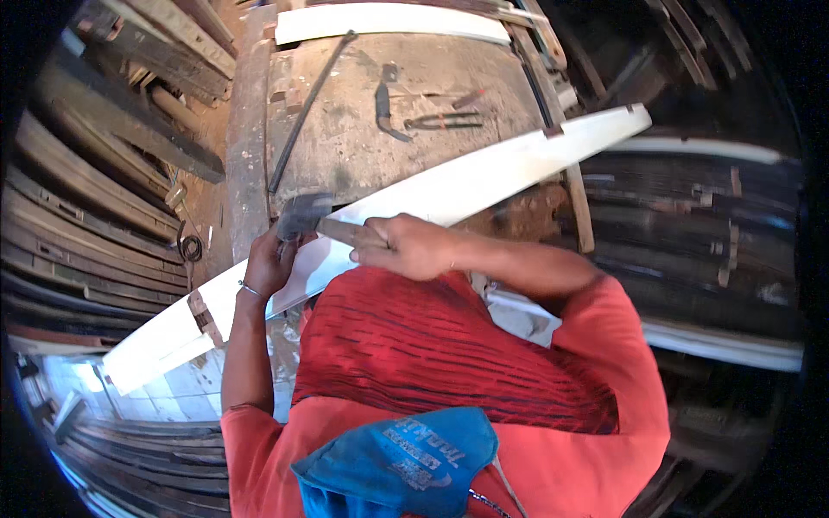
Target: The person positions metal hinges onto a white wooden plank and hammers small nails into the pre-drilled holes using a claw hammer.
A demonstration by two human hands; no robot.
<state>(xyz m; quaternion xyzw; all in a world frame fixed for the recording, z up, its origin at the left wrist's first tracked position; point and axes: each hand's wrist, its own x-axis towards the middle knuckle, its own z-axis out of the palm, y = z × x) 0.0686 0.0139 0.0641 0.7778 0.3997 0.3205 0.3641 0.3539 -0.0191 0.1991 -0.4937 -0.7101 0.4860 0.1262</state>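
Brown wooden table (345,142), near-left corner: dark-headed, wooden-handled hammer-like tool (306,216), clenched in right hand (399,247), which, glancing, could bruise adjacent left hand (268,264), its grip unclear.

From the person's head, the left of two side-by-side fisheye cameras looks steeply down and forward. Printed blue cloth (354,462) and the red, dark-streaked shirt (449,354) sit close below; the worn brown wooden table (345,116) lies farther ahead, upper centre.
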